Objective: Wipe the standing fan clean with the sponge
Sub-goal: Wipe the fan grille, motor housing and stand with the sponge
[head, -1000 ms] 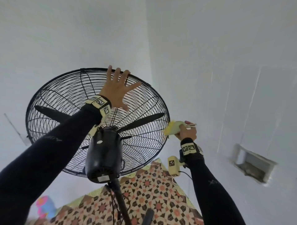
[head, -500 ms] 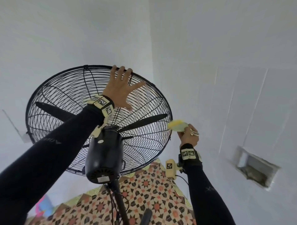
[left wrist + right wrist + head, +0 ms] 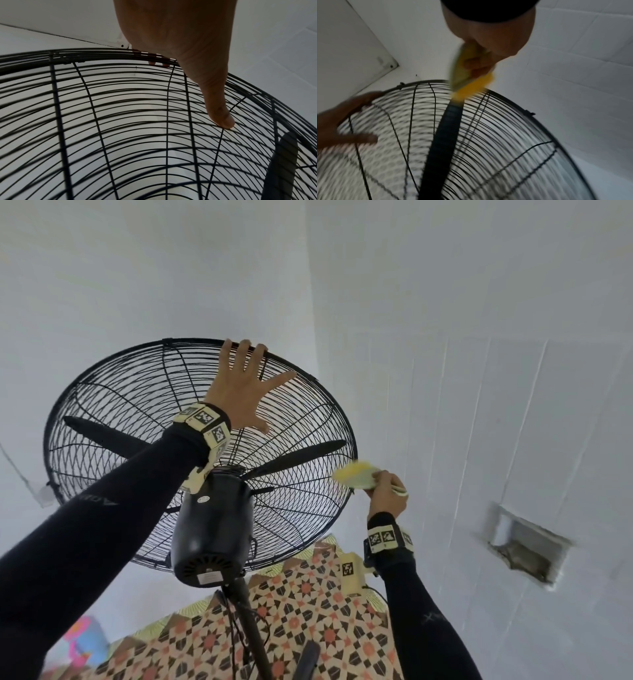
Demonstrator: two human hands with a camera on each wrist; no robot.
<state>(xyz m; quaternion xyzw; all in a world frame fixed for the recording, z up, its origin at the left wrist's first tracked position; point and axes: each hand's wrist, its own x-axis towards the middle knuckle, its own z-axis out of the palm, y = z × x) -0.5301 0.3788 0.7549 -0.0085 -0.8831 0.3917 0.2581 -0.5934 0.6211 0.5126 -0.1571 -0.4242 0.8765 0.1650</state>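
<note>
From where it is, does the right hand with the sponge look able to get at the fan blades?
Probably not: the wire guard encloses the blades, so the sponge in the right hand reaches only wire.

Looks like a room in a home, bare and plain. White painted walls (image 3: 154, 268) meet in a corner, the right one scored with thin panel lines. Rough rectangular hole in wall (image 3: 529, 546), low on the right, unfinished edges. Floor covered by a patterned mat (image 3: 318, 611) in orange, black and cream star tiles. Black standing fan (image 3: 202, 446) on a pole, household type. Something pink and blue (image 3: 84, 642) on the floor at left, too blurred to identify.
</note>
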